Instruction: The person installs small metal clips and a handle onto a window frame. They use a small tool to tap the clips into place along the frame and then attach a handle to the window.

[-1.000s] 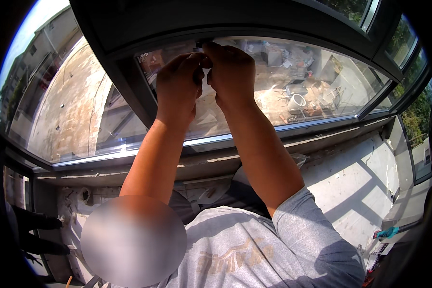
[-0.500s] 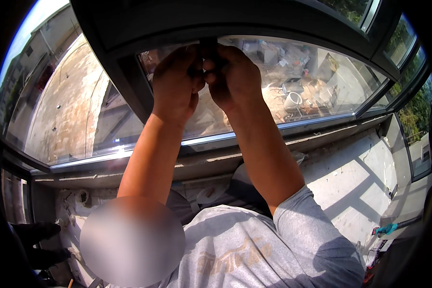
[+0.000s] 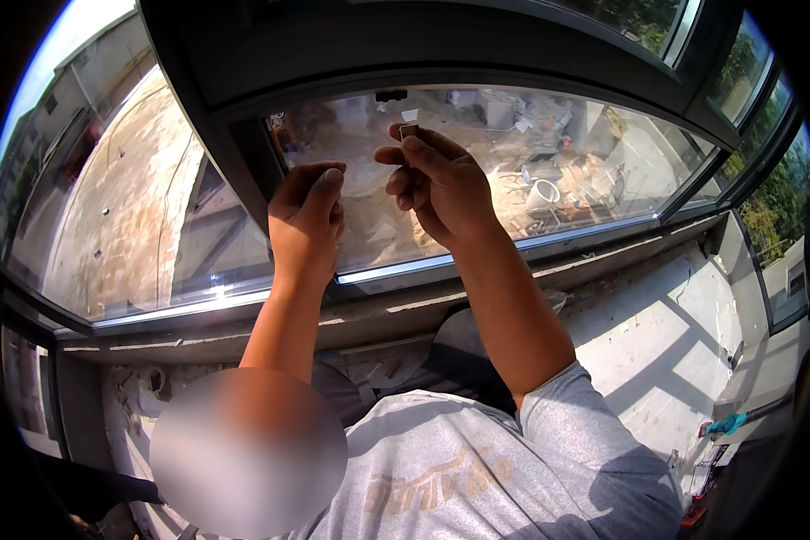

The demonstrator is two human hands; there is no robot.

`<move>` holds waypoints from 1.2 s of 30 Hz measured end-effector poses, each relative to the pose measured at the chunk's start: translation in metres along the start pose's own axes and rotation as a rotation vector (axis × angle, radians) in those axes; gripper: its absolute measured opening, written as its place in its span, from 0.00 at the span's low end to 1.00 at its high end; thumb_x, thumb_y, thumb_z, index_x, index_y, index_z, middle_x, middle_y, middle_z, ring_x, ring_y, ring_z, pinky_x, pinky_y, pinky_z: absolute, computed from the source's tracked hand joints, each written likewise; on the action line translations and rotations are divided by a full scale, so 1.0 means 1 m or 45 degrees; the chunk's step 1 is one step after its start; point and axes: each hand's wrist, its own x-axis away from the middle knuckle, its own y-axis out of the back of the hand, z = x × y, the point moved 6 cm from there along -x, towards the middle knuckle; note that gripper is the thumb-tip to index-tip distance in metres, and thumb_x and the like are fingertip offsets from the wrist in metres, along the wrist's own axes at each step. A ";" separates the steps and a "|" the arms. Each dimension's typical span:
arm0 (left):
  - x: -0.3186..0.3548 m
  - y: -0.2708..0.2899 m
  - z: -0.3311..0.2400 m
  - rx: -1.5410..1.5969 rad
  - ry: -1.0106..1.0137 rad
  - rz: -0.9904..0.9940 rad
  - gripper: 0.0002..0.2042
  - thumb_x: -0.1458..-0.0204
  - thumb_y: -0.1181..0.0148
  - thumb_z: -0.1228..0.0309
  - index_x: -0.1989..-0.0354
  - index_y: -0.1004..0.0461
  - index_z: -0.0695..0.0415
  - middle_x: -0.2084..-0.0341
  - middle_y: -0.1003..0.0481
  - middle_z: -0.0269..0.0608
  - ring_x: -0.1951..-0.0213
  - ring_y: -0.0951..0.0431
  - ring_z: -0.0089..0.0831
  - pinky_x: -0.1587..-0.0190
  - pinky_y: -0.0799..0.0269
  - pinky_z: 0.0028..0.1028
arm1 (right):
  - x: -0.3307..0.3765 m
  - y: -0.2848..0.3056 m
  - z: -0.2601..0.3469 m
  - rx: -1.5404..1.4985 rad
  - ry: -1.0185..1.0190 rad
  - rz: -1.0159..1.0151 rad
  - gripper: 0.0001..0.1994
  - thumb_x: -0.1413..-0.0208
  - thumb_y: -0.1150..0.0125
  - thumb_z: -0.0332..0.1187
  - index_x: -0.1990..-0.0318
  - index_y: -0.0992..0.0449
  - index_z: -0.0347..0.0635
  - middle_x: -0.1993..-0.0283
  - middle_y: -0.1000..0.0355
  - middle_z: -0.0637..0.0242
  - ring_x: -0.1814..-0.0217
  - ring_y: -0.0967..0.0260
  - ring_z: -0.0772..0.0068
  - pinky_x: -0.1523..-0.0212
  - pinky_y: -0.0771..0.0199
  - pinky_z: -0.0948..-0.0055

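Observation:
In front of the window pane (image 3: 369,220), my right hand (image 3: 441,184) pinches a small, pale-edged rectangular piece (image 3: 409,131) between thumb and forefinger. Its exact kind is too small to tell. To its left, and apart from it, my left hand (image 3: 302,211) is closed with the thumb pressed to the fingers. Whatever those fingers may hold is hidden. Above both hands, a small black block (image 3: 391,95) sits at the lower edge of the dark window frame (image 3: 333,49).
Below the glass runs a bright metal sill rail (image 3: 396,272) over a concrete ledge (image 3: 378,306). A pale, dusty floor (image 3: 657,333) lies at the right, with a teal-and-black tool (image 3: 727,425) near the wall. Beyond the glass are rubble and a white bucket (image 3: 543,195).
Both hands have come down from the frame's lower edge and moved apart, baring the black block. The small piece now shows in my right hand's fingertips. The dark shape at lower left has shifted.

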 end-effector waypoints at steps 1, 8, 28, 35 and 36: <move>0.002 0.004 0.002 0.014 -0.009 -0.007 0.08 0.39 0.41 0.73 0.57 0.23 0.66 0.80 0.35 0.30 0.83 0.39 0.17 0.82 0.47 0.20 | -0.001 -0.003 0.002 -0.002 0.034 -0.015 0.15 0.29 0.51 0.34 0.43 0.27 0.36 0.67 0.22 0.61 0.76 0.24 0.74 0.80 0.28 0.77; 0.020 0.021 0.015 0.022 0.047 0.010 0.08 0.38 0.39 0.71 0.58 0.22 0.64 0.82 0.33 0.29 0.82 0.39 0.16 0.79 0.46 0.21 | -0.010 -0.011 0.004 0.094 0.034 -0.002 0.14 0.30 0.50 0.38 0.53 0.28 0.33 0.73 0.27 0.66 0.82 0.32 0.76 0.84 0.38 0.77; 0.082 0.075 0.116 0.022 0.480 0.061 0.05 0.39 0.38 0.72 0.60 0.22 0.60 0.79 0.30 0.26 0.79 0.36 0.14 0.77 0.42 0.19 | -0.003 -0.046 0.022 0.143 -0.071 -0.276 0.12 0.33 0.53 0.34 0.59 0.27 0.33 0.82 0.46 0.75 0.86 0.50 0.79 0.85 0.55 0.75; 0.097 0.066 0.136 -0.069 0.528 0.209 0.06 0.38 0.39 0.71 0.60 0.22 0.61 0.78 0.30 0.24 0.77 0.37 0.12 0.75 0.43 0.19 | -0.008 -0.049 0.030 -0.041 -0.052 -0.286 0.11 0.33 0.54 0.32 0.61 0.27 0.33 0.83 0.46 0.74 0.87 0.51 0.79 0.85 0.54 0.75; 0.100 0.067 0.139 -0.101 0.548 0.220 0.06 0.38 0.39 0.72 0.60 0.22 0.61 0.78 0.30 0.24 0.77 0.37 0.12 0.74 0.43 0.19 | -0.009 -0.049 0.031 -0.016 -0.027 -0.285 0.11 0.33 0.54 0.32 0.61 0.27 0.33 0.83 0.46 0.74 0.87 0.51 0.79 0.85 0.55 0.75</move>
